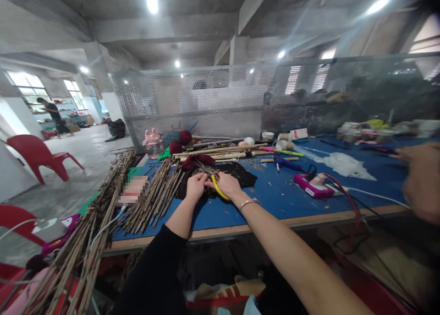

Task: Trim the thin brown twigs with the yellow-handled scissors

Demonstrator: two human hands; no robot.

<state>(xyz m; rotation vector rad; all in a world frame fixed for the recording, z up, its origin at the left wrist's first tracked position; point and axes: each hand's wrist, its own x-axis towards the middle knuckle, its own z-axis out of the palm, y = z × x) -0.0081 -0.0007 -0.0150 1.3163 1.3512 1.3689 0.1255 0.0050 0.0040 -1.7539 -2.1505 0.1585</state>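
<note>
Over a black cloth (242,174) on the blue table (206,216), my two hands are close together. Yellow-handled scissors (219,189) are in my right hand (225,185), its fingers curled round the handle and the blades pointing up and left. My left hand (195,187) is closed, its fingertips near the scissors; whatever is between them is too small to make out. Small brown twig pieces (231,169) lie on the cloth around my hands. A dark red cloth (197,161) sits just behind them.
Bundled sticks (156,196) lie left of my hands, longer ones (99,223) hanging past the table's edge. A purple power strip (313,187) with cables, a blue glue gun (287,163) and a plastic bag (349,166) are right. Another person's hand (424,182) is at far right.
</note>
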